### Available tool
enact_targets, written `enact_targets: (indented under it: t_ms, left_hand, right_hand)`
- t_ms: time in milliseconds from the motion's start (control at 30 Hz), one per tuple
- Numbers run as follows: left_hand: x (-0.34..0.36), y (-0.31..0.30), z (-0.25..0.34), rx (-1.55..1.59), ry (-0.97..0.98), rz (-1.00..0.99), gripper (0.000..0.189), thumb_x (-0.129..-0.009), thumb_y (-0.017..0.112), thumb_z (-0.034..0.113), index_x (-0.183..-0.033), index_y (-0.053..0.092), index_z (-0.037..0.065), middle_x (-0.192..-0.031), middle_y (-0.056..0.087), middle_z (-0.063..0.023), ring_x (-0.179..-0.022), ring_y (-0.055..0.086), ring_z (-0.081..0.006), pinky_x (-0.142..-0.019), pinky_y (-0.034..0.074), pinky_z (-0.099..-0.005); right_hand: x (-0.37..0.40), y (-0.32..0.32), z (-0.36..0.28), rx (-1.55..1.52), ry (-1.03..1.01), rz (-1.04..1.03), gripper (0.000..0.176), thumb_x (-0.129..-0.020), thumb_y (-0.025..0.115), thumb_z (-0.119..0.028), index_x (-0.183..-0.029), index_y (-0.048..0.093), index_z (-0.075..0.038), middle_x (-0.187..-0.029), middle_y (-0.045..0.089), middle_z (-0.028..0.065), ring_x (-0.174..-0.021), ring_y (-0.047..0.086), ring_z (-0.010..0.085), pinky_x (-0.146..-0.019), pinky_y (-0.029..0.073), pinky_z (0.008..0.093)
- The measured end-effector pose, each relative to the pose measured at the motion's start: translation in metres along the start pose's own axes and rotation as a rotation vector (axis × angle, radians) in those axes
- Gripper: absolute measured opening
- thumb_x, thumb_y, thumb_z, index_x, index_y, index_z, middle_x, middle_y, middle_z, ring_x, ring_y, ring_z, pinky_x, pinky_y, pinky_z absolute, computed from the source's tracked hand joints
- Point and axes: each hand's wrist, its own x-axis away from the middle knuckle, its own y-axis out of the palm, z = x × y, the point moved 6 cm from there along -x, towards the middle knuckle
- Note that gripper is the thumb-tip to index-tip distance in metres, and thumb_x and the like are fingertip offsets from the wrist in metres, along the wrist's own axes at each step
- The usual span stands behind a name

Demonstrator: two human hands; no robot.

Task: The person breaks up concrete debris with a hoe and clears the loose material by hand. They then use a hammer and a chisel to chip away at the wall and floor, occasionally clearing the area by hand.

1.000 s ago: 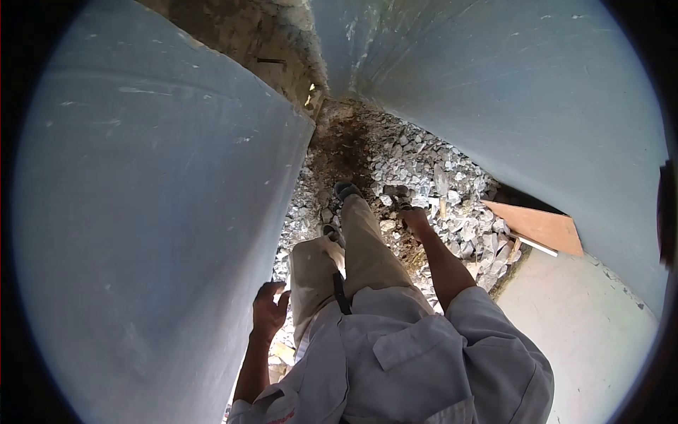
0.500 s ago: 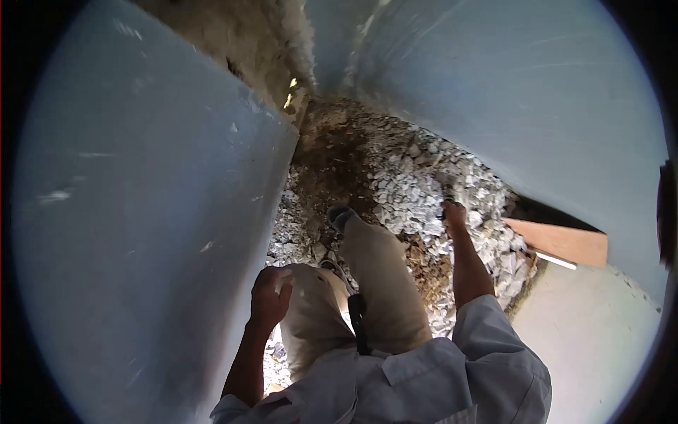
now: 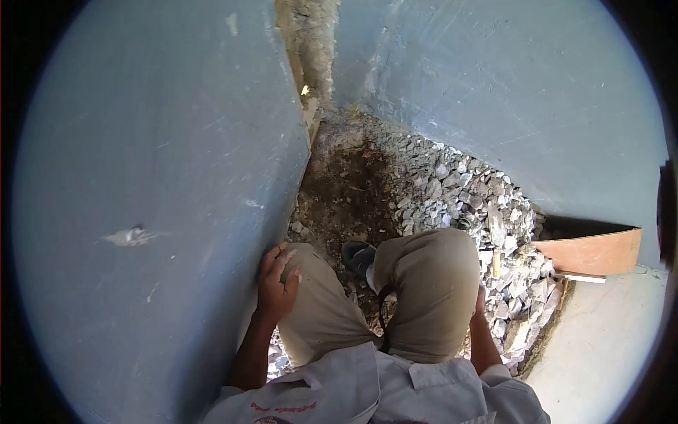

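Observation:
My left hand [image 3: 280,281] rests beside my left knee [image 3: 311,283], close to the grey-blue wall [image 3: 176,177]. Its thumb stands apart from the fingers, and nothing shows in it. My right hand [image 3: 481,302] is low beside my right knee [image 3: 441,272]. The knee covers its fingers, so whatever it may hold is hidden. Broken stones [image 3: 498,219] lie in a heap around that hand. Between my knees and the far corner is a strip of dark soil [image 3: 346,187], with one shoe [image 3: 359,256] on its near end.
A second grey-blue wall [image 3: 522,92] closes in from the right, and a narrow gap [image 3: 311,49] separates the two walls at the far corner. An orange-brown board [image 3: 590,252] juts out at the right. Below it lies a pale slab [image 3: 600,325].
My right arm has drawn back from over the stones, and the hand has gone down behind my knee. My legs have bent into a lower squat. The left hand stays near the knee.

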Motion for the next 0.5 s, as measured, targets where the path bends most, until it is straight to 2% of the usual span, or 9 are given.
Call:
enact_targets:
  t_ms: [33, 100, 267, 300, 333, 400, 433, 500]
  left_hand:
    - [0.001, -0.004, 0.001, -0.007, 0.018, 0.013, 0.038, -0.087, 0.065, 0.004, -0.124, 0.064, -0.001, -0.135, 0.056, -0.0238, -0.126, 0.054, -0.0403, -0.108, 0.043, -0.0447]
    - [0.007, -0.010, 0.005, -0.026, 0.043, 0.044, 0.037, -0.087, 0.068, 0.008, -0.123, 0.065, 0.001, -0.132, 0.058, -0.0238, -0.123, 0.056, -0.0415, -0.107, 0.045, -0.0457]
    - [0.009, -0.007, 0.001, -0.041, 0.047, 0.079, 0.033, -0.085, 0.069, 0.005, -0.118, 0.067, 0.001, -0.128, 0.061, -0.0226, -0.121, 0.059, -0.0413, -0.105, 0.046, -0.0457]
    - [0.009, -0.008, 0.001, -0.043, 0.041, 0.095, 0.031, -0.085, 0.069, 0.005, -0.116, 0.068, 0.001, -0.127, 0.062, -0.0222, -0.122, 0.059, -0.0410, -0.105, 0.046, -0.0460]
    - [0.012, -0.007, 0.002, -0.058, 0.101, 0.100, 0.029, -0.084, 0.070, 0.004, -0.113, 0.069, 0.001, -0.125, 0.063, -0.0209, -0.121, 0.059, -0.0402, -0.105, 0.047, -0.0461]
    - [0.017, -0.007, 0.003, -0.095, 0.221, 0.103, 0.025, -0.082, 0.070, 0.003, -0.107, 0.071, 0.001, -0.121, 0.065, -0.0184, -0.121, 0.061, -0.0388, -0.103, 0.049, -0.0463]
    - [0.015, -0.008, 0.012, -0.114, 0.250, 0.085, 0.024, -0.081, 0.070, 0.001, -0.105, 0.072, 0.001, -0.120, 0.065, -0.0180, -0.121, 0.062, -0.0385, -0.102, 0.049, -0.0458]
    - [0.013, -0.011, 0.029, -0.145, 0.308, 0.047, 0.023, -0.079, 0.070, -0.002, -0.101, 0.073, 0.001, -0.118, 0.067, -0.0173, -0.120, 0.063, -0.0379, -0.101, 0.051, -0.0449]
  right_hand:
    - [0.021, 0.000, -0.016, -0.068, -0.008, -0.014, 0.029, -0.096, 0.061, -0.020, -0.094, 0.071, 0.008, -0.076, 0.070, 0.0093, -0.069, 0.061, 0.0141, -0.063, 0.050, 0.0347]
    - [0.090, 0.001, -0.104, -0.198, -0.027, -0.055, 0.028, -0.096, 0.059, -0.017, -0.101, 0.070, 0.009, -0.081, 0.071, 0.0073, -0.073, 0.061, 0.0131, -0.065, 0.051, 0.0330]
    - [0.058, 0.035, -0.205, -0.371, -0.235, -0.401, 0.025, -0.097, 0.058, -0.013, -0.108, 0.068, 0.007, -0.088, 0.071, 0.0047, -0.082, 0.060, 0.0095, -0.071, 0.052, 0.0304]
    - [0.032, 0.046, -0.207, -0.408, -0.183, -0.367, 0.025, -0.096, 0.058, -0.013, -0.107, 0.068, 0.007, -0.088, 0.070, 0.0035, -0.081, 0.059, 0.0092, -0.070, 0.052, 0.0306]
    - [0.004, 0.065, -0.219, -0.230, -0.236, -0.371, 0.023, -0.094, 0.061, -0.014, -0.107, 0.069, 0.003, -0.084, 0.070, 0.0072, -0.077, 0.061, 0.0136, -0.068, 0.052, 0.0329]
    - [-0.050, 0.110, -0.254, 0.402, -0.448, -0.299, 0.022, -0.089, 0.068, -0.017, -0.107, 0.072, -0.005, -0.078, 0.068, 0.0146, -0.068, 0.065, 0.0224, -0.064, 0.053, 0.0375]
    - [-0.063, 0.132, -0.287, 0.506, -0.597, -0.297, 0.023, -0.086, 0.072, -0.019, -0.107, 0.073, -0.009, -0.075, 0.067, 0.0182, -0.064, 0.067, 0.0268, -0.062, 0.053, 0.0398]
    - [-0.066, 0.158, -0.356, 0.540, -0.943, -0.274, 0.018, -0.089, 0.070, -0.021, -0.103, 0.073, -0.011, -0.082, 0.070, 0.0198, -0.070, 0.069, 0.0353, -0.066, 0.055, 0.0475]
